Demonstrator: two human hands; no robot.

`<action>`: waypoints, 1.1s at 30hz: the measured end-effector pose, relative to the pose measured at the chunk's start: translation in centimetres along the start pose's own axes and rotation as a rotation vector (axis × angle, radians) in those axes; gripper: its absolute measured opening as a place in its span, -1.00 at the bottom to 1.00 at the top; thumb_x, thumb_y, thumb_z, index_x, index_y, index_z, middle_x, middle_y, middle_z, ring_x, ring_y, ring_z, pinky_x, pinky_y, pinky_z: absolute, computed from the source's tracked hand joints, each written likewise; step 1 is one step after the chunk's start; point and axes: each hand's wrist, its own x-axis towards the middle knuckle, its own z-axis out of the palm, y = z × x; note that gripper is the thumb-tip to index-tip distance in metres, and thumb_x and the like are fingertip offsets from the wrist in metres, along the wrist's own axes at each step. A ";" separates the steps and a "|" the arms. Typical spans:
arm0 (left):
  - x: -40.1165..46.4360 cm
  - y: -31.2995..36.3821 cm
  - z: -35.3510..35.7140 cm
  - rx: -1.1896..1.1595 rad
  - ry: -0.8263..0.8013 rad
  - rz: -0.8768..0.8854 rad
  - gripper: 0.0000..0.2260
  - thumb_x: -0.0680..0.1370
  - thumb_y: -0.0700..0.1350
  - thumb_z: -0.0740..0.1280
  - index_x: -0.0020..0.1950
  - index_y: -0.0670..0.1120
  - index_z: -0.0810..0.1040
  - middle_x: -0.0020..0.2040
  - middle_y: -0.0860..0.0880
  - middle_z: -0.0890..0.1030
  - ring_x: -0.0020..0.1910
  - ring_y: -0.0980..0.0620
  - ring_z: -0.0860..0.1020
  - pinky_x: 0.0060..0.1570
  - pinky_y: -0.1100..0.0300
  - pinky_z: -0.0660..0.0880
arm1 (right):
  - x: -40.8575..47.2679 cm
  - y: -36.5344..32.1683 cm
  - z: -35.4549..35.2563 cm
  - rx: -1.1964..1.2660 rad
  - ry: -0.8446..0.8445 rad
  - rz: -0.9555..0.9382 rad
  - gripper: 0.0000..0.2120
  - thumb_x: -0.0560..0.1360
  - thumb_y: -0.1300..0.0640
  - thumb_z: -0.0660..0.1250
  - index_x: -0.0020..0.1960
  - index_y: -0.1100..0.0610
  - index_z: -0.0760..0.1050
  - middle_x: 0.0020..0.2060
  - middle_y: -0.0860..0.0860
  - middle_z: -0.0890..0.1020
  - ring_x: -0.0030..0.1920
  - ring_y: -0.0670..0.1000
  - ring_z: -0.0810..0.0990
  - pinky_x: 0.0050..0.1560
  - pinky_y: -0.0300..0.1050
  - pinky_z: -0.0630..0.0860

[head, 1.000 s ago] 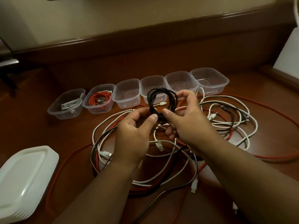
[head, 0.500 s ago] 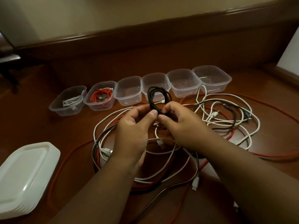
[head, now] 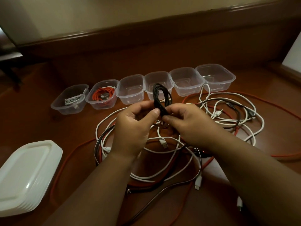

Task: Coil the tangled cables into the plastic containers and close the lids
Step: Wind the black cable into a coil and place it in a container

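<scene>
Head view shows your left hand (head: 135, 128) and right hand (head: 190, 124) now pinching the black coil (head: 160, 99) narrower than a second ago, held above the tangle (head: 162, 144) before the containers (head: 131, 91), seemingly ready for an empty one.

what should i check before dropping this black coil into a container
1. black coil gripped by left hand and right hand: ok
2. Coil wound tight enough to fit: cannot tell
3. Coil free of the tangled cables: cannot tell
4. third container from the left empty and open: ok
5. stack of lids within reach at the left: ok
</scene>
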 end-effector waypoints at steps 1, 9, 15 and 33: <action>0.0 0.0 0.0 0.077 0.002 0.048 -0.81 0.53 -0.32 0.38 0.02 -0.05 0.65 -0.06 -0.04 0.72 -0.02 0.01 0.69 -0.03 0.12 0.61 | 0.0 0.1 0.1 -0.016 0.001 -0.001 -0.80 0.61 0.18 0.28 0.01 -0.10 0.59 -0.14 0.04 0.67 -0.13 0.14 0.65 -0.12 0.13 0.61; -0.7 -0.3 0.9 0.210 0.188 0.175 -0.74 0.53 -0.35 0.29 -0.06 0.03 0.51 -0.25 0.09 0.63 -0.24 0.21 0.60 -0.27 0.36 0.51 | -0.3 0.2 1.1 0.076 0.056 -0.073 -0.82 0.55 0.19 0.36 0.01 -0.08 0.62 -0.20 -0.02 0.68 -0.23 -0.09 0.64 -0.18 -0.14 0.61; -0.4 -0.1 1.4 -0.013 0.270 0.057 -0.75 0.57 -0.35 0.20 -0.01 0.01 0.46 -0.23 0.07 0.60 -0.28 0.19 0.55 -0.25 0.30 0.53 | -0.4 0.2 1.9 0.176 0.142 -0.087 -0.85 0.57 0.21 0.33 -0.02 -0.04 0.55 -0.19 -0.02 0.68 -0.18 0.00 0.65 -0.20 -0.09 0.64; -0.5 -0.5 1.7 -0.056 0.234 0.000 -0.66 0.59 -0.40 0.19 -0.03 0.08 0.37 0.00 -0.20 0.53 0.04 -0.29 0.59 0.04 -0.08 0.59 | 0.0 0.8 1.4 -0.246 0.170 -0.148 -0.85 0.54 0.11 0.36 -0.06 -0.14 0.45 -0.22 -0.10 0.57 -0.18 -0.14 0.55 -0.22 -0.23 0.54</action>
